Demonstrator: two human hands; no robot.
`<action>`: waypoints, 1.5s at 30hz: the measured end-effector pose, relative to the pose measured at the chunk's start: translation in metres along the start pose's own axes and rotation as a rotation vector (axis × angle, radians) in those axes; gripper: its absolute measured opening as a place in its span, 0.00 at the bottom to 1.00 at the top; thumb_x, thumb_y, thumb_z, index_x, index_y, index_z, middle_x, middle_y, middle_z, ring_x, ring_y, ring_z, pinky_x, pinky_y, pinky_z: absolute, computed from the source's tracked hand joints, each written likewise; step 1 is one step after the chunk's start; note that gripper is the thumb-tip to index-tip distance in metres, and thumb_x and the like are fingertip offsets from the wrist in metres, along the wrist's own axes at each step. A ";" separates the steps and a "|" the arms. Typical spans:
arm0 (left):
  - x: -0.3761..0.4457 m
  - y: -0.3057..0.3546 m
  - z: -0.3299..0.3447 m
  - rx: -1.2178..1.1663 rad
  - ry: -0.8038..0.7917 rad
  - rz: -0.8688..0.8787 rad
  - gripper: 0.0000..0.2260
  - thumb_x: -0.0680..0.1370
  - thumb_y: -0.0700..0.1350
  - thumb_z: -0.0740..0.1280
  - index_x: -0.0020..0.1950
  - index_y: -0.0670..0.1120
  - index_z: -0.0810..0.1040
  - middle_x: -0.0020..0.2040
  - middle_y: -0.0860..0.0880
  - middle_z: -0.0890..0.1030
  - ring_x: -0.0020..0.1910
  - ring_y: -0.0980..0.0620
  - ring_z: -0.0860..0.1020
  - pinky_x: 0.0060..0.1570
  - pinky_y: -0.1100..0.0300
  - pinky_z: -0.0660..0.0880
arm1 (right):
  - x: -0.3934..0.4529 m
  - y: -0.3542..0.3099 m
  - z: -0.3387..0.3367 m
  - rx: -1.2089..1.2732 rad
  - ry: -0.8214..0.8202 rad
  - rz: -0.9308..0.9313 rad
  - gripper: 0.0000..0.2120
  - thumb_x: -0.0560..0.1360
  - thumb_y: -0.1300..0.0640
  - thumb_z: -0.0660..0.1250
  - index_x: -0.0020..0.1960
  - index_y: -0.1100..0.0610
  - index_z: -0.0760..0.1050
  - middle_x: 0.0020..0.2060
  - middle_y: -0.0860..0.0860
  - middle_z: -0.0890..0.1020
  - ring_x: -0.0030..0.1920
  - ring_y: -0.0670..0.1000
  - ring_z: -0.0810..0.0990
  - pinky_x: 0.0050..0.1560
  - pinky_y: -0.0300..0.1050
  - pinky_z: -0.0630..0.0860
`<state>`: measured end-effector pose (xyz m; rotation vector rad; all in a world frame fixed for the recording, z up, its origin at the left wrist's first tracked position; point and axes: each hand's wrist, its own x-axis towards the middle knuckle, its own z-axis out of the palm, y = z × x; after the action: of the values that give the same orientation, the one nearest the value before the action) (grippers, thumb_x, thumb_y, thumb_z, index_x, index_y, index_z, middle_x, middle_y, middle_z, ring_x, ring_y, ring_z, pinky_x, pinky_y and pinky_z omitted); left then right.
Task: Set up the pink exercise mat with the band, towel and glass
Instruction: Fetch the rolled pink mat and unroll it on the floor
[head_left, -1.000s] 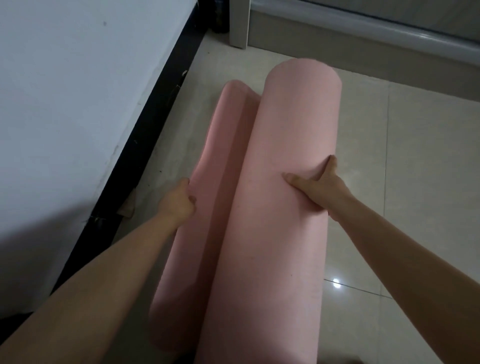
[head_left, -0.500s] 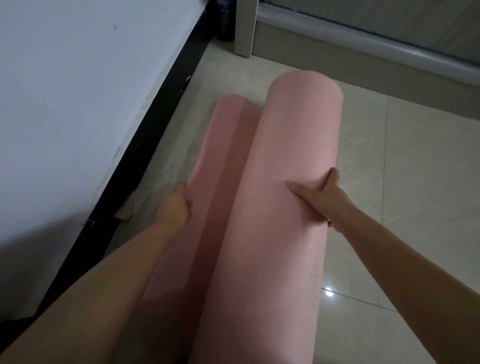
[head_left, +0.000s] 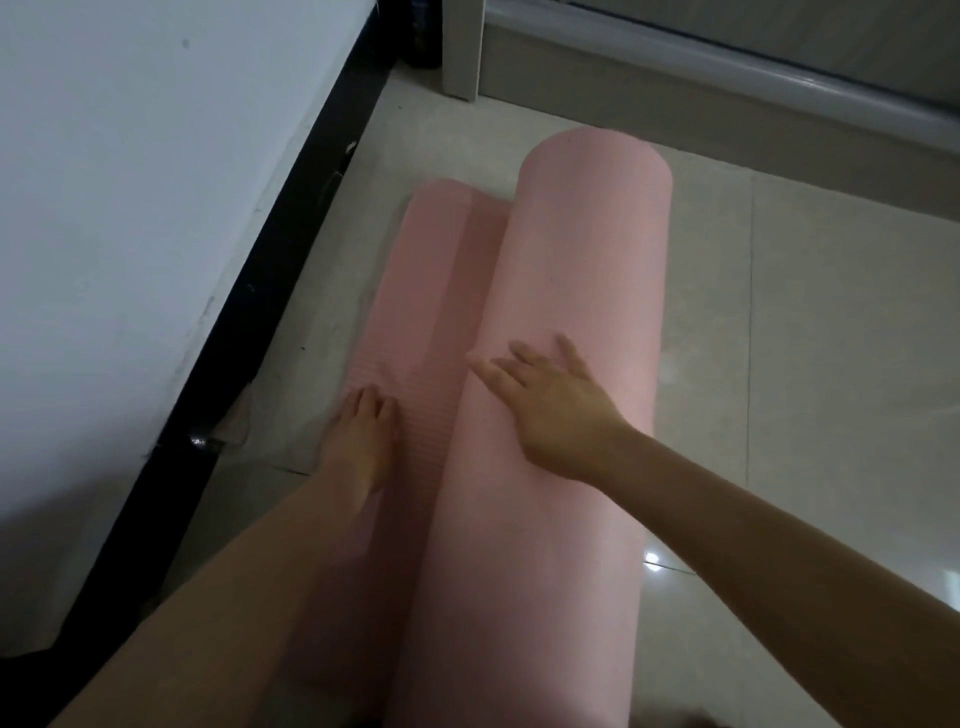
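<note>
A pale tiled floor fills the right and far part of the scene, its grout lines running away from the viewer and a small bright glint showing near the right forearm. Along the left stands a big white bed, its flat side rising above a black base strip that runs diagonally from the near left to the far middle. At the far edge a grey baseboard runs below the wall, with a white upright post beside it.

The pink exercise mat lies on the floor between the bed and the open tiles, lengthwise away from the viewer. Most of it is wound in a thick roll on the right; a narrow unrolled strip lies flat on the floor to the left of the roll, touching it, with fine ribbing on its surface.

The right hand rests on the upper left face of the roll, palm down, fingers spread and stretched flat against the foam rather than curled around anything. The left hand presses on the flat strip near its left edge, fingers pointing away and laid close together, flat on the mat and gripping nothing. Both forearms reach in from the near side.

A small crumpled scrap lies on the floor against the black base strip, just left of the left hand.
</note>
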<state>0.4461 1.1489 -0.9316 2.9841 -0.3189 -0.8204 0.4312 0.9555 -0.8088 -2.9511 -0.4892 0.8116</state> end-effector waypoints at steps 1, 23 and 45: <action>0.003 -0.001 0.001 0.007 -0.026 0.000 0.20 0.81 0.46 0.57 0.72 0.42 0.63 0.74 0.40 0.62 0.74 0.43 0.59 0.71 0.53 0.62 | 0.002 -0.003 0.002 -0.017 -0.001 0.002 0.31 0.78 0.59 0.51 0.76 0.50 0.39 0.75 0.50 0.58 0.77 0.51 0.48 0.74 0.60 0.38; 0.040 0.102 -0.042 0.339 -0.179 -0.030 0.19 0.79 0.47 0.61 0.69 0.43 0.71 0.69 0.43 0.72 0.68 0.41 0.70 0.67 0.44 0.65 | -0.059 0.064 0.024 -0.010 0.038 0.200 0.32 0.70 0.70 0.56 0.73 0.56 0.61 0.70 0.54 0.71 0.75 0.56 0.60 0.73 0.61 0.45; 0.055 0.169 -0.025 0.305 -0.337 0.124 0.33 0.81 0.46 0.61 0.78 0.50 0.43 0.76 0.36 0.50 0.74 0.31 0.54 0.67 0.39 0.66 | -0.096 0.092 0.048 0.077 -0.147 0.925 0.46 0.71 0.36 0.62 0.75 0.57 0.40 0.74 0.68 0.43 0.73 0.73 0.43 0.69 0.70 0.51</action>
<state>0.4734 0.9714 -0.9233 3.0373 -0.6907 -1.3742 0.3554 0.8359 -0.8146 -2.9671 0.9629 1.0421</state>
